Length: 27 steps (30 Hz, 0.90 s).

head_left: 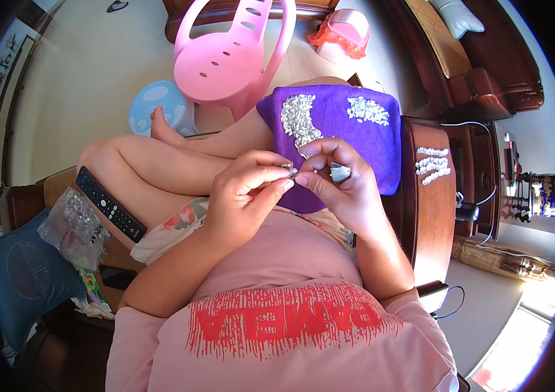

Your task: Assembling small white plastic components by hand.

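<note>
Two hands meet just over the near edge of a purple cloth point(362, 173), fingertips together at a small metallic piece point(290, 171). Too tiny to tell what it is from where I'm standing tbh. The cloth is spread over the lap like a work mat, and my guess is it's there so the little silver beads don't skitter off: one long heap point(298, 117) on its left side, a smaller patch point(367, 110) toward the far right. More sit in short silver rows point(433, 164) on the wooden armrest point(426, 225), lined up maybe to keep them sorted and within reach. A clear plastic bag point(76, 219) with shiny stuff in it is beside the left thigh, near a black remote control point(111, 204) resting on the leg.

Now the hands. Left hand point(241, 196) has thumb and index pinched on the metallic piece, other fingers curled behind. Right hand point(342, 189) comes at it from the other side, thumb pointing inward, and its curled fingers cradle a silver-grey bit point(339, 172), probably parked there to save reaching. Both elbows are bent and tucked in by the pink T-shirt point(277, 261), which I'd say steadies such fiddly finger stuff.
</note>
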Tool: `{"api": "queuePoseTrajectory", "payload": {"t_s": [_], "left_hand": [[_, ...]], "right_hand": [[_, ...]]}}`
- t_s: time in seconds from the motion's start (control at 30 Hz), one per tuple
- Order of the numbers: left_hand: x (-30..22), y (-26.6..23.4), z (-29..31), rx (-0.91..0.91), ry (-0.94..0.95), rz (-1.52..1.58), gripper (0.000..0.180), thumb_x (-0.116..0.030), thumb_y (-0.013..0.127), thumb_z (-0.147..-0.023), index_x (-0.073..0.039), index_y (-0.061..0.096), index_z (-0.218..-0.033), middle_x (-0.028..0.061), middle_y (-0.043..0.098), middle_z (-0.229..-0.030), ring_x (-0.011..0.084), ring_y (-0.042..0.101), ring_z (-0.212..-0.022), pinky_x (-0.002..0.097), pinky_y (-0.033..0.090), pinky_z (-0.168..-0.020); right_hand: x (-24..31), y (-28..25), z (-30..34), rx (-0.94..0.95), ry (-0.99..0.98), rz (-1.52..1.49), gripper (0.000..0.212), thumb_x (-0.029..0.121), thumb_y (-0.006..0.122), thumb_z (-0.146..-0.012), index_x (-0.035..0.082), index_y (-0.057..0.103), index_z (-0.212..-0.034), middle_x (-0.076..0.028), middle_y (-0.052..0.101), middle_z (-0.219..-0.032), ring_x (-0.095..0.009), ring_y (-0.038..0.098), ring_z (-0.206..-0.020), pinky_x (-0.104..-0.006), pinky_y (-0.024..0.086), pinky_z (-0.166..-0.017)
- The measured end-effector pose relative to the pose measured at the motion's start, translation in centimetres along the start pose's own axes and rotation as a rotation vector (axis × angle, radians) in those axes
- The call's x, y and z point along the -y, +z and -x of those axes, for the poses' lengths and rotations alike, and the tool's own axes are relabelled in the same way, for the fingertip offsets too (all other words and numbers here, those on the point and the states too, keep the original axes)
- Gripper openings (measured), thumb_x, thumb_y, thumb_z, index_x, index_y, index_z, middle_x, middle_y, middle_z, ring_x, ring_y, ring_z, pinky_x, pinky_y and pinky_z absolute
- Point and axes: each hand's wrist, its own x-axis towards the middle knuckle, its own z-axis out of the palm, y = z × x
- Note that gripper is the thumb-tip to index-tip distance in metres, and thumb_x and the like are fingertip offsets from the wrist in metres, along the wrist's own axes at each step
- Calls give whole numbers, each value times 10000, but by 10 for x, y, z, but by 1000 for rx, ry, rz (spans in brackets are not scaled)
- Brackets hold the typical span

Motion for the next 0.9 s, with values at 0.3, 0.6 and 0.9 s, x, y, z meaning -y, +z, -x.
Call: {"api": "queuePoseTrajectory", "payload": {"t_s": [0.3,0.6,0.9], "left_hand": [[-5,1,-5,-41,133,-185,136,76,679,-878,40,699,-1008,128,659,-1094,98,633,-778,224,508,-643],[-8,3,-5,-45,182,-293,168,79,679,-874,55,696,-1039,146,661,-1134,115,645,-808,226,513,-659],[-3,1,-2,-71,-72,102,156,39,620,-934,45,702,-1066,126,668,-1161,84,620,-759,227,511,-636]], "right_hand": [[0,4,2,-19,6,-28,316,-51,718,-862,14,602,-1149,-49,698,-877,-85,637,-842,-253,519,-743],[2,9,6,-76,-50,108,331,-43,720,-859,26,609,-1162,-45,679,-930,-92,651,-884,-258,546,-706],[4,6,8,-64,-47,-26,301,-12,676,-901,30,574,-1181,-62,654,-1035,-98,620,-873,-256,524,-722]]}}
